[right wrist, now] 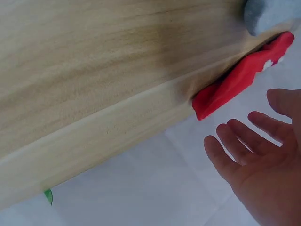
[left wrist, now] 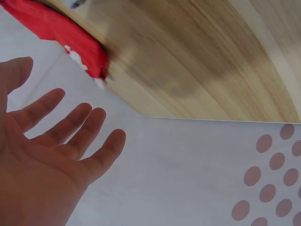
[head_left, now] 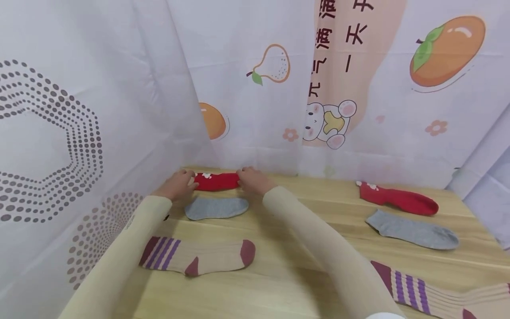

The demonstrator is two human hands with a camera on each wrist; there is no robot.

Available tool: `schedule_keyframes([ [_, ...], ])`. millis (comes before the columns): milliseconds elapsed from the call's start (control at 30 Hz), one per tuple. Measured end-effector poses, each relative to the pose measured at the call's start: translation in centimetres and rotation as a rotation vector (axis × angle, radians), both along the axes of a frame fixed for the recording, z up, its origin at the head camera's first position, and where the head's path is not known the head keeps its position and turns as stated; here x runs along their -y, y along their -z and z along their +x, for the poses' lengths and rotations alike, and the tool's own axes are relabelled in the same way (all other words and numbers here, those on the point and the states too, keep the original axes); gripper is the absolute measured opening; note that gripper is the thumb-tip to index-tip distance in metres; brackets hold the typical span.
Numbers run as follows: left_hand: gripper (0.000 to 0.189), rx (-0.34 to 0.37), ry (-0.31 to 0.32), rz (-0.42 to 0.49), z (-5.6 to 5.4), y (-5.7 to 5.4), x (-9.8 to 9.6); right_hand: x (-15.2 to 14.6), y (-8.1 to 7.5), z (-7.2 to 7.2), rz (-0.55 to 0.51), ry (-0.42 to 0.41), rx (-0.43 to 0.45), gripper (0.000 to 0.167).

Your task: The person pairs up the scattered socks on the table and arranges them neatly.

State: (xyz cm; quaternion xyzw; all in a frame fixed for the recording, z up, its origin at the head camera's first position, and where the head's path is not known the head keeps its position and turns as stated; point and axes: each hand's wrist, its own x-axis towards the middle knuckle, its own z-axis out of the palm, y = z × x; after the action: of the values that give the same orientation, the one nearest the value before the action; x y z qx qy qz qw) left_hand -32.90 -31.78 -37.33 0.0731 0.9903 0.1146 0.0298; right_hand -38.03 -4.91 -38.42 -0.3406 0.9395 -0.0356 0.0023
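Note:
A red sock point(head_left: 217, 182) with a white pattern near its left end lies flat along the table's far edge. My left hand point(head_left: 177, 185) is at its left end and my right hand point(head_left: 255, 180) at its right end. In the left wrist view, the left hand point(left wrist: 61, 141) has its fingers spread and slightly bent, apart from the sock point(left wrist: 87, 52). The right wrist view likewise has the right hand's point(right wrist: 258, 150) fingers extended beside the sock point(right wrist: 230, 84), with a gap between. Just nearer to me lies a short grey sock point(head_left: 217, 208).
A beige sock point(head_left: 215, 258) with purple stripes lies nearer, between the forearms. On the right side are another red sock point(head_left: 402, 200), a grey sock point(head_left: 414, 231) and a striped sock point(head_left: 450, 297). White printed curtains point(head_left: 223, 26) hang behind and left of the wooden table point(head_left: 287, 270).

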Motion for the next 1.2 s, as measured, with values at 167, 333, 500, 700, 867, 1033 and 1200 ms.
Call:
schedule_keyframes([
  [167,0.044,-0.027,0.0,0.025,-0.9,0.6,0.5,0.5,0.2,-0.3,0.037,0.01,-0.032,0.028],
  [333,0.035,-0.032,0.019,0.008,-2.2,1.7,0.8,0.7,0.5,-0.4,0.059,0.023,0.004,0.027],
  [500,0.026,0.019,-0.014,0.01,-2.4,2.2,0.6,0.7,1.1,-0.6,0.062,0.036,0.086,0.022],
  [700,0.022,0.013,-0.018,-0.026,-3.2,3.0,0.8,0.8,1.4,-1.3,-0.024,0.085,0.216,0.02],
  [867,0.013,-0.07,-0.007,-0.07,-4.2,3.3,0.0,1.0,1.3,-2.4,-0.11,0.12,0.218,0.016],
  [1033,0.024,-0.071,-0.046,-0.121,-4.7,3.5,-1.2,1.4,2.1,-2.9,-0.107,0.127,0.121,0.018],
  [1200,0.051,-0.015,0.015,-0.086,-4.6,3.8,-1.7,1.6,3.6,-2.9,-0.036,0.13,0.068,0.027],
])
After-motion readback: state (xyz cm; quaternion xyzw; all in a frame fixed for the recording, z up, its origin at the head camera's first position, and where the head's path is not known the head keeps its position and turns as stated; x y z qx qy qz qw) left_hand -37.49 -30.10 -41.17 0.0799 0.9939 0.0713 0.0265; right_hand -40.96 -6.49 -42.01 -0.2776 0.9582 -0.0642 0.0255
